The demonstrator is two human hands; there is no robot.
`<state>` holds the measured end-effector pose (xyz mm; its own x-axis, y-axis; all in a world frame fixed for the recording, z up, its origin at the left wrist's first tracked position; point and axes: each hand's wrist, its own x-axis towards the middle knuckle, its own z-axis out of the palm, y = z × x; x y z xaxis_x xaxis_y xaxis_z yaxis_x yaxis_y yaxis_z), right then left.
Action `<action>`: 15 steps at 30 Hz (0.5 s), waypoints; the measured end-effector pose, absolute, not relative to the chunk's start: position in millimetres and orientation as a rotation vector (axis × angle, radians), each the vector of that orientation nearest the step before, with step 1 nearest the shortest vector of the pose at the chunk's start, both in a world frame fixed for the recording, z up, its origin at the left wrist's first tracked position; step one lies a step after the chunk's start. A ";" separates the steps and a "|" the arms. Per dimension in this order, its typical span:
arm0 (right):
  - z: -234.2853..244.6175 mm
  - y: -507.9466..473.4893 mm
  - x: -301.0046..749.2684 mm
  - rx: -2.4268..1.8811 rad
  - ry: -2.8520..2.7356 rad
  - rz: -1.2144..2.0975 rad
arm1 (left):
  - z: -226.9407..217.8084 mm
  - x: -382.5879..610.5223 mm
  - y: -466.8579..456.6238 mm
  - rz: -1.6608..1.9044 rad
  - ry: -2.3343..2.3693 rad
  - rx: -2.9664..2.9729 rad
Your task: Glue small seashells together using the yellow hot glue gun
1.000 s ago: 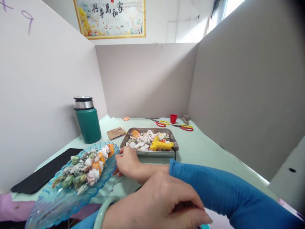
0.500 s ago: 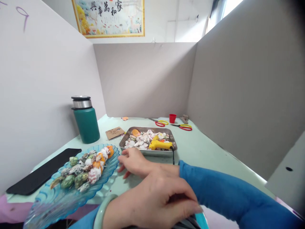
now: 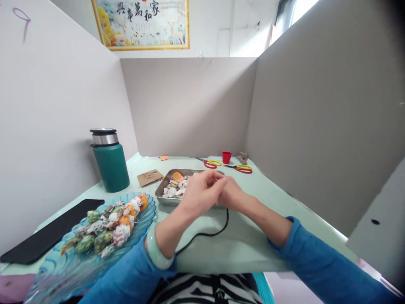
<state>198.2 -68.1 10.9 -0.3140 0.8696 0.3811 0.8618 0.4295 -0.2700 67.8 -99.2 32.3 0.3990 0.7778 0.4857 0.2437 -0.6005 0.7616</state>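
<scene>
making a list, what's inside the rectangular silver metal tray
In the tray, white shells and a flat orange shell show at left. The bare left hand and right hand hide much of the rest; contents there can't be seen.

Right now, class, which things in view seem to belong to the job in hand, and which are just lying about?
Seemingly in use, around the left hand and right hand:
metal tray with shells
blue dish with shells
black cable

Seemingly just lying about:
green bottle
scissors
red cup
brown card

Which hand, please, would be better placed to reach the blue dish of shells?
The left hand, probably: it is nearer the blue dish, while the right hand lies farther right.
</scene>
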 end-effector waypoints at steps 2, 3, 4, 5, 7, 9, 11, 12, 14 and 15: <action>18.2 -63.1 205.2 -1.610 -2.298 -0.182 | 41.1 68.8 -82.5 1.234 0.970 2.097; 21.8 -60.1 207.9 -1.688 -2.332 -0.222 | 45.4 69.1 -75.0 1.298 1.066 2.124; 24.6 -57.1 209.9 -1.765 -2.355 -0.223 | 49.1 69.4 -67.9 1.340 1.160 2.164; 26.4 -54.4 211.0 -1.823 -2.377 -0.196 | 51.9 69.7 -61.3 1.358 1.249 2.211; 26.3 -50.4 210.9 -1.880 -2.410 -0.111 | 53.8 70.1 -49.7 1.258 1.388 2.332; 22.2 -48.4 209.0 -1.862 -2.448 -0.059 | 51.1 70.6 -40.7 1.159 1.505 2.394; 17.5 -47.6 208.2 -1.827 -2.478 -0.032 | 46.2 71.1 -35.1 1.121 1.617 2.419; 16.1 -47.3 209.0 -1.798 -2.476 -0.009 | 43.9 71.4 -33.6 1.116 1.649 2.422; 15.9 -46.3 214.5 -1.707 -2.424 0.108 | 41.0 71.7 -33.0 1.140 1.656 2.419; 16.8 -45.4 218.9 -1.644 -2.379 0.210 | 40.9 71.4 -33.7 1.169 1.638 2.410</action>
